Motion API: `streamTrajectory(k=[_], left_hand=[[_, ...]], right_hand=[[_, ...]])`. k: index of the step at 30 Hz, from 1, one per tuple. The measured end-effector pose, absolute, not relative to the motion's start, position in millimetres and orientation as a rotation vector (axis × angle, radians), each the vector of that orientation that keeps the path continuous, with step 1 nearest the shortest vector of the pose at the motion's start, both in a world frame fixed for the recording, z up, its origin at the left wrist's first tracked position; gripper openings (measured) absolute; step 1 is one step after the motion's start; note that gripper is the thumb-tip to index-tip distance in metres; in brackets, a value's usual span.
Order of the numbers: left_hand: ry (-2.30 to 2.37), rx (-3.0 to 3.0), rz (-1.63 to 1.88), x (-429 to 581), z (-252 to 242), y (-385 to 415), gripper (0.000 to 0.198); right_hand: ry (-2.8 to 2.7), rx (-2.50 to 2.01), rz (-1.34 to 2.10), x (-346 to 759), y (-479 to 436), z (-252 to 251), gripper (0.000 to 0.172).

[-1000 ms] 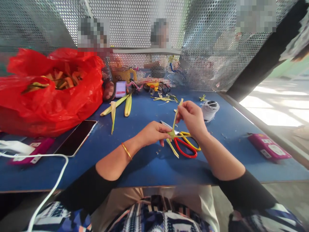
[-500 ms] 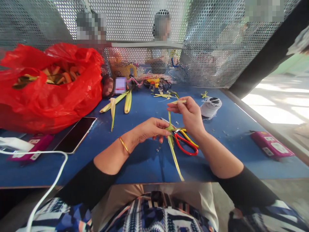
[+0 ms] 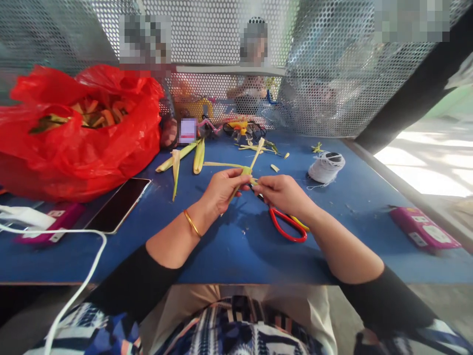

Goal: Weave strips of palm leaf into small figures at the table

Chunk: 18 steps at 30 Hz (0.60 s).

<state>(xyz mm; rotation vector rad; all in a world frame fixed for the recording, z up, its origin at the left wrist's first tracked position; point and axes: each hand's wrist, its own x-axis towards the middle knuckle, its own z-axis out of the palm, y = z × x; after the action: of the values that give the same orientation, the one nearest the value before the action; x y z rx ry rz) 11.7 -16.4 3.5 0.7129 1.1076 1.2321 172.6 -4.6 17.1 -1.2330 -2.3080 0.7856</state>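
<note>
Between my two hands is a small folded piece of pale green husk strips [image 3: 246, 171]. Its strips stick out in several directions, one up and away, a long one to the left. My left hand [image 3: 224, 190] pinches the folded middle between thumb and fingers. Close beside it, my right hand [image 3: 284, 194] is closed on a short strip end at the piece's right side. Scissors with a red and a yellow handle [image 3: 294, 239] lie under my right hand, their blades partly hidden. A small husk scrap [image 3: 274, 168] lies just beyond.
Husk leaves [image 3: 198, 157] and thin strips lie further back. A red plastic bag [image 3: 121, 162] of husks and a phone [image 3: 120, 204] are left. White string [image 3: 327, 167] and a purple pack [image 3: 424, 228] are right. Perforated metal mesh [image 3: 207, 34] stands behind, people beyond it.
My right hand has come down towards me, close to my left hand. The husk piece has been turned: its long strip, which hung towards me, now points left. A scrap shows on the table.
</note>
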Motion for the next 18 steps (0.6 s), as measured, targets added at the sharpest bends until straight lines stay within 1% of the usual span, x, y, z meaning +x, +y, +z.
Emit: streamTrajectory(k=[5,6,8,11,13,15,18], left_hand=[[1.135,0.64,1.313,14,2,-16,0.01],[1.131,0.616,1.323,15,2,-16,0.01],[1.106,0.559,1.327,15,3,-16,0.011],[1.014,0.505,1.303,14,5,-18,0.011],[0.928,0.509,1.277,14,7,-19,0.012],[0.865,0.518,1.25,13,7,-20,0.015],[0.846,0.527,1.219,13,5,-20,0.015]], right_hand=[[-2.371,-1.339,0.724,180,-2,23,0.029],[-2.391,-1.364,0.637,180,-2,23,0.029],[-2.381,-1.361,0.315,178,-4,22,0.026],[-2.307,-1.102,-0.242,172,-8,16,0.022],[-2.381,-0.806,-0.489,167,-11,11,0.023],[-2.517,-0.553,-0.648,163,-12,5,0.026],[-2.577,-0.422,-0.776,159,-11,-3,0.027]])
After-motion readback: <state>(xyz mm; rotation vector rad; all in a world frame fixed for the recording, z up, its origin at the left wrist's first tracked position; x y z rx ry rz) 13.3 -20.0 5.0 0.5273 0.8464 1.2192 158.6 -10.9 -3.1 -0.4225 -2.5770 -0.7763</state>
